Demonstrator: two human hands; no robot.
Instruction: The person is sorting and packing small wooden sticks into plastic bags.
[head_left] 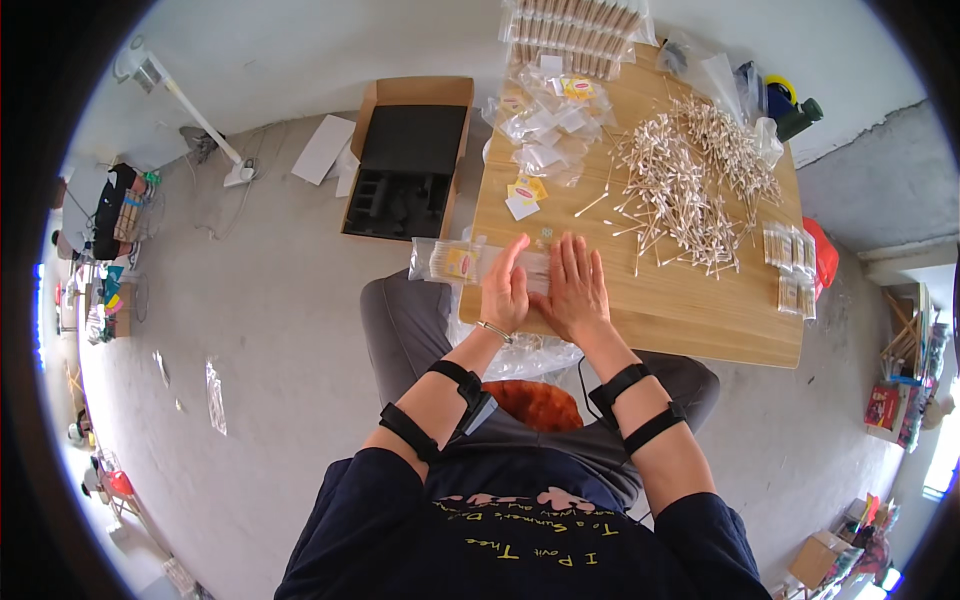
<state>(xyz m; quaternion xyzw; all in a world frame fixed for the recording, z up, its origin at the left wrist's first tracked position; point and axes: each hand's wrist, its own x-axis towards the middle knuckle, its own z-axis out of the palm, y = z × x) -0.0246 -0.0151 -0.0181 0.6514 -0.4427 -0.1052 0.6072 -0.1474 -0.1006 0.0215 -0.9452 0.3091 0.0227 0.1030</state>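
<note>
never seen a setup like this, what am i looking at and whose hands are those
There's no robot here: one wide fisheye camera on a person's head looks down, so straight edges bend. The bare hands are the wearer's own, with black straps around the forearms. On the wooden table lie a heap of loose cotton swabs, clear bags and small cards. The left hand and right hand are open over clear plastic beside a packet of swabs; neither visibly grips anything.
</note>
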